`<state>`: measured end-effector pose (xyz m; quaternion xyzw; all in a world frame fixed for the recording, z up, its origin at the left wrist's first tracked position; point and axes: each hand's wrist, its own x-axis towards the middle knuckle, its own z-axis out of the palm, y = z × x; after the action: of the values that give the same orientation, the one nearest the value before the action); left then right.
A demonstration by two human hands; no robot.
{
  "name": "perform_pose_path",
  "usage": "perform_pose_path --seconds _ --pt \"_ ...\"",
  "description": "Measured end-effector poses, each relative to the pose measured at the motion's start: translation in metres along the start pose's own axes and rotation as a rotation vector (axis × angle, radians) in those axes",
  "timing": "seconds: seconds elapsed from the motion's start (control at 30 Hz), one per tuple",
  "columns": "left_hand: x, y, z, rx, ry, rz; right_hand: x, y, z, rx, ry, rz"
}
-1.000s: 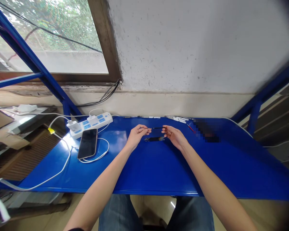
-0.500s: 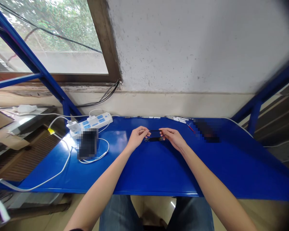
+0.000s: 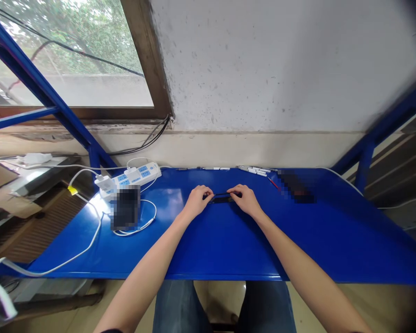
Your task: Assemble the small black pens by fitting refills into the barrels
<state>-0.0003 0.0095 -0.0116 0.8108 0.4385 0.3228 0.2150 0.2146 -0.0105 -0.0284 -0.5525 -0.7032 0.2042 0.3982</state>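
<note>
A slim black pen [image 3: 222,194] lies crosswise between the two hands, just above or touching a dark bundle [image 3: 222,200] of similar sticks on the blue counter [image 3: 225,249]. The fingers of the left hand [image 3: 196,200] look to be pinching its left end, and those of the right hand [image 3: 247,200] its right end. It should be light and stiff, probably smooth plastic that could roll or slip if held loosely; a fingertip pinch near each end suits it, and little force seems needed. The fingers cover both ends, so tip and cap cannot be told apart, nor how many sticks the bundle has. Whether the pen rests on the bundle is unclear, black against black. Pixelated patches blot out a dark slab [image 3: 125,208] at left and a dark shape [image 3: 296,186] at right.
</note>
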Motion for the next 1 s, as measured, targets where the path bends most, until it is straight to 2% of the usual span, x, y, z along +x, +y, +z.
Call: perform_pose_path --seconds 0.23,0.4,0.57,0.7,0.87,1.0 --pt "0.0 -0.004 0.004 0.094 -0.038 0.001 -0.002 0.0 0.004 -0.159 -0.053 -0.063" --pt "-0.001 -0.004 -0.002 0.112 -0.041 0.013 -0.003 -0.002 0.003 -0.196 -0.091 -0.086" --pt "-0.003 -0.005 -0.01 0.152 0.014 -0.076 -0.006 -0.002 -0.001 -0.22 -0.136 -0.161" --pt "-0.005 -0.004 -0.008 0.003 -0.006 -0.165 -0.008 -0.003 -0.001 -0.229 -0.163 -0.206" --pt "-0.007 0.001 -0.004 -0.264 0.014 -0.207 -0.008 -0.006 0.002 -0.2 -0.182 -0.219" --pt "-0.006 0.004 -0.005 -0.279 0.025 -0.213 -0.008 -0.007 0.004 -0.194 -0.169 -0.206"
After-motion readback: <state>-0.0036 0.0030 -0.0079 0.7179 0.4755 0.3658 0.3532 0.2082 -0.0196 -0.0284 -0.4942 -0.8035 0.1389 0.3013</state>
